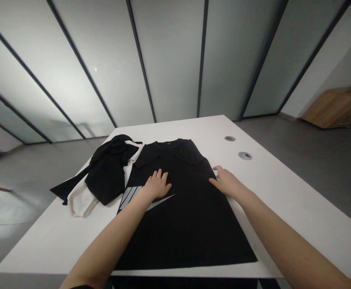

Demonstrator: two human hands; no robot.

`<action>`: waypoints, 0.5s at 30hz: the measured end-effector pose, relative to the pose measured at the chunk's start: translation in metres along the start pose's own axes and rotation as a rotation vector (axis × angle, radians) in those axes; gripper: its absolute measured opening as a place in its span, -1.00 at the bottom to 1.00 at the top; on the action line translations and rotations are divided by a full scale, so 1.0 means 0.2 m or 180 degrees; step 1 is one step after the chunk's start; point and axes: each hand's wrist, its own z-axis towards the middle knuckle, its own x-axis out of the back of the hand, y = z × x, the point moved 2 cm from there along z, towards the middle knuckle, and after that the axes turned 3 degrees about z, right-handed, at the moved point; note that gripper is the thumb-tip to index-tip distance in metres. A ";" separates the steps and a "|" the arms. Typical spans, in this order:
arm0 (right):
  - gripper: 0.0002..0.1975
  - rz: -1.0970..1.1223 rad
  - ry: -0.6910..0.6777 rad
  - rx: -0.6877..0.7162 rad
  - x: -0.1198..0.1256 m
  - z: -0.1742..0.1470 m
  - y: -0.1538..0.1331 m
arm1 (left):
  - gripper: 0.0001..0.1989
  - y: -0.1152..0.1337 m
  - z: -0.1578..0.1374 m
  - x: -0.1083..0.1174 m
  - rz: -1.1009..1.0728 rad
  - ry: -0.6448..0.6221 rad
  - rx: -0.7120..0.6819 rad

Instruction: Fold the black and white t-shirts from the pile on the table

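Observation:
A black T-shirt [190, 224] lies spread on the white table, its collar toward the far side and both sleeves folded inward over the chest. A grey printed design shows on its left part, partly covered by my left forearm. My left hand [157, 185] rests palm down on the shirt's middle with its fingers spread. At the shirt's right edge is my right hand [226, 182], thumb and fingers apart around the border of the cloth; no cloth is visibly pinched between them.
Left of the shirt, a crumpled heap of black clothing [109, 172] lies with white cloth [82, 198] and hangs past the table's left edge. Two round grommets [245, 155] sit in the white tabletop [284, 208] at right. Frosted glass panels [169, 60] stand behind; a wooden cabinet [335, 106] is far right.

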 end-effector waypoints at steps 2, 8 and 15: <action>-0.40 -0.0013 -0.0074 -0.0158 -0.01 0.01 0.01 | -0.37 0.10 0.06 0.11 0.0056 -0.0095 0.0038; -0.64 -0.0186 -0.0107 -0.0401 0.00 0.01 0.01 | -0.57 0.55 0.30 0.29 -0.0605 0.0739 -0.0766; -0.81 -0.0206 0.0034 -0.0154 0.01 -0.01 -0.08 | -0.59 0.71 0.48 0.13 -0.1590 0.1024 -0.1265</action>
